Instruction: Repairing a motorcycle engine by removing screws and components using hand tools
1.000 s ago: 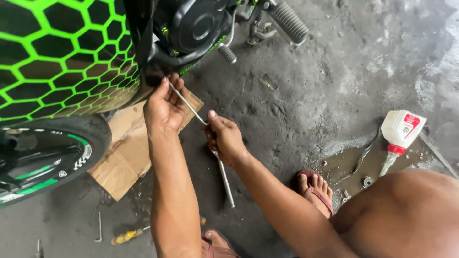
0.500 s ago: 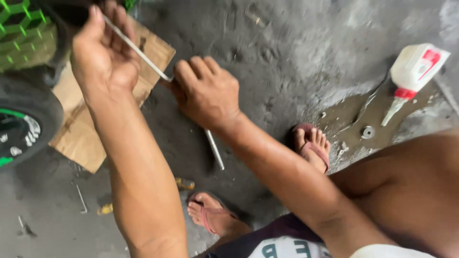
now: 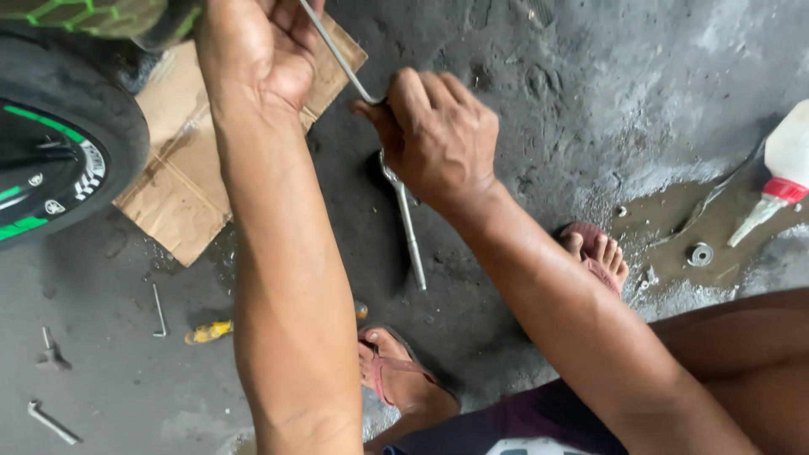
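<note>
Soft, even daylight; no hard shadows. Dim patch under the right hand [image 3: 438, 139] and beside the rod [image 3: 409, 232]. Wet sheen on the floor [image 3: 590, 93] at right, mild glare on the white bottle [image 3: 788, 164]. Left hand [image 3: 257, 50] slightly motion-blurred at top edge. Tyre [image 3: 67, 126] dark, low detail. Focus otherwise fair.

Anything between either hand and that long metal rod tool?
Nothing visible. The right hand is closed around the bent, crank-shaped long metal rod tool at mid-length, and the left hand grips its upper end directly. Its lower end hangs free above the grey concrete floor.
</note>
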